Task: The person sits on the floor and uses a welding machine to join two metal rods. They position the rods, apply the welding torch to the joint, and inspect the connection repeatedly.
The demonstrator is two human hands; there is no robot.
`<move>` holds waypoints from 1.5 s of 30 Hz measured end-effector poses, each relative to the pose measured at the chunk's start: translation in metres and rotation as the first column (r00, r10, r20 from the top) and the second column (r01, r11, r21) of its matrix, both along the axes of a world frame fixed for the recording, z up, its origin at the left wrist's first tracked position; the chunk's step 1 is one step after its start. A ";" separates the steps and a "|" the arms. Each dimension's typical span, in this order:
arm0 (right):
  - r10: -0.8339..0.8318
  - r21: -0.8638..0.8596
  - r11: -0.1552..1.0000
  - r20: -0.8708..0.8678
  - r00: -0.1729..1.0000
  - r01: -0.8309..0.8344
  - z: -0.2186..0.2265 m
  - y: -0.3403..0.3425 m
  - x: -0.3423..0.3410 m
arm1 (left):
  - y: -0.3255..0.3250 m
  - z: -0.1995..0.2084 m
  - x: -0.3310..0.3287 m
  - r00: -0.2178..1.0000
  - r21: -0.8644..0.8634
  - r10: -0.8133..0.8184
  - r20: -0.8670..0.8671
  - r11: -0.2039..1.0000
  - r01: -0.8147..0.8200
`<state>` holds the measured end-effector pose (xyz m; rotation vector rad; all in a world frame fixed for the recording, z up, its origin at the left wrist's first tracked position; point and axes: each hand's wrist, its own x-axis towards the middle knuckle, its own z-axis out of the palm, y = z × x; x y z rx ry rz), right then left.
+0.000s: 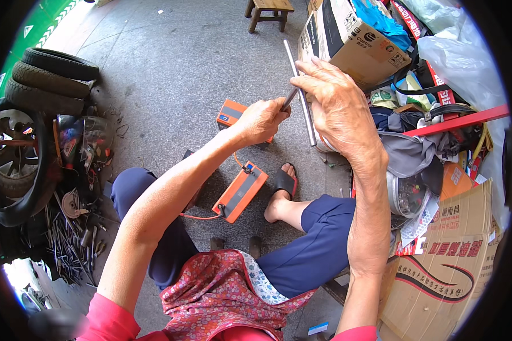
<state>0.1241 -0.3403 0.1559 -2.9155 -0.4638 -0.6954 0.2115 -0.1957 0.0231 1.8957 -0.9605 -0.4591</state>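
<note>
My left hand (263, 120) is closed round the shaft of a metal T-handle wrench (307, 116), raised in front of me. The wrench's long crossbar runs from the upper left to the lower right, just beyond my left fist. My right hand (341, 105) is beside the crossbar, its fingers stretched out and its fingertips at or touching the bar. Below the hands, on the ground, lies an orange and grey battery (242, 191) with wires at its terminals. A second orange battery (231, 112) is partly hidden behind my left hand and forearm. The wrench's working end is hidden.
Stacked tyres (51, 79) and a wheel (14, 150) stand at the left, above a heap of metal tools (77, 244). Cardboard boxes (352, 42), bags and a red bar (461, 120) crowd the right. A small wooden stool (269, 7) stands at the far side.
</note>
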 end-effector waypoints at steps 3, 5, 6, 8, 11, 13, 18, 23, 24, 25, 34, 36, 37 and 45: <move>0.009 -0.060 0.998 -0.011 1.000 -0.009 -0.001 0.002 0.002 | 0.000 0.001 0.000 1.000 0.006 -0.015 -0.014 1.000 0.015; 0.021 -0.072 0.997 0.000 1.000 -0.021 0.005 0.004 0.004 | 0.002 -0.004 0.003 0.998 -0.016 -0.043 0.049 0.999 0.044; 0.032 -0.077 0.997 0.006 0.999 -0.031 0.010 0.007 0.006 | 0.004 -0.008 0.005 0.992 -0.032 -0.062 0.113 0.997 0.066; -0.176 -0.127 0.979 -0.139 0.975 0.158 0.026 0.018 0.006 | 0.004 -0.010 0.005 0.989 -0.031 -0.074 0.129 0.996 0.079; -0.341 -0.114 0.935 -0.036 0.939 0.335 0.018 0.028 0.010 | 0.000 0.005 -0.004 0.998 0.100 -0.056 0.003 0.993 0.056; -0.357 -0.067 0.931 0.033 0.934 0.358 0.017 0.027 0.009 | -0.002 -0.004 -0.004 0.998 0.023 -0.030 0.050 0.999 0.029; -0.332 0.042 0.942 -0.019 0.943 0.332 0.024 0.027 0.005 | 0.002 0.008 -0.002 0.995 0.071 0.010 -0.100 0.997 -0.003; -0.096 0.042 0.994 -0.132 0.987 0.103 0.002 0.009 0.005 | 0.002 0.001 0.000 1.000 0.064 -0.003 -0.015 0.998 0.004; -0.090 0.072 0.992 -0.169 0.982 0.103 0.001 0.009 0.004 | 0.002 0.001 0.000 1.000 0.067 -0.008 -0.011 0.998 0.008; -0.078 0.032 0.996 -0.129 0.989 0.083 0.002 0.008 0.004 | 0.002 0.001 0.000 1.000 0.069 -0.012 -0.007 0.998 0.013; -0.070 -0.168 0.985 -0.132 0.989 0.047 0.016 0.014 0.008 | 0.007 -0.001 0.002 0.998 0.076 -0.049 0.036 0.996 0.046; -0.188 -0.126 0.980 -0.302 0.934 0.156 0.027 0.020 0.008 | 0.007 -0.001 -0.001 0.995 0.084 -0.042 0.085 0.996 0.035; -0.200 -0.132 0.976 -0.215 0.956 0.175 0.020 0.020 0.010 | 0.007 -0.001 -0.002 0.993 0.087 -0.039 0.110 0.996 0.030; -0.419 -0.036 0.907 -0.168 0.892 0.420 0.006 0.042 0.015 | 0.004 -0.003 -0.003 0.984 0.155 -0.030 0.173 0.988 0.003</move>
